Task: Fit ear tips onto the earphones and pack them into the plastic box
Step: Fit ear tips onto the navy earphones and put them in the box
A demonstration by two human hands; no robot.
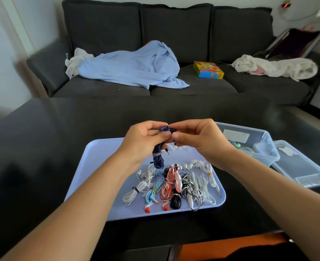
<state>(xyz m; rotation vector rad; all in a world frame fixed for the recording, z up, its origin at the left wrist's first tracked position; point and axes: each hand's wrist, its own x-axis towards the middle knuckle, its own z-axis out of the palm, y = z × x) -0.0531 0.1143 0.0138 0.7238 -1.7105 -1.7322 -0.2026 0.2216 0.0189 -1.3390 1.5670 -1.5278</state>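
My left hand [143,140] grips a dark blue earphone [164,128], and its bundled cord [158,159] hangs down over the lilac tray [99,157]. My right hand [196,137] pinches the earbud end from the right; whatever sits between its fingertips is hidden. Several coiled earphones lie in the tray: white [136,191], light blue [154,192], pink [167,185], black [175,201]. Loose white ear tips [188,165] are scattered behind them. A clear plastic box [262,146] with a few earphones inside stands to the right.
The box's clear lid [304,166] lies flat to the right of the box on the black table [52,138]. Behind the table is a dark sofa [174,34] with a blue blanket [134,66] and a colourful carton [208,70].
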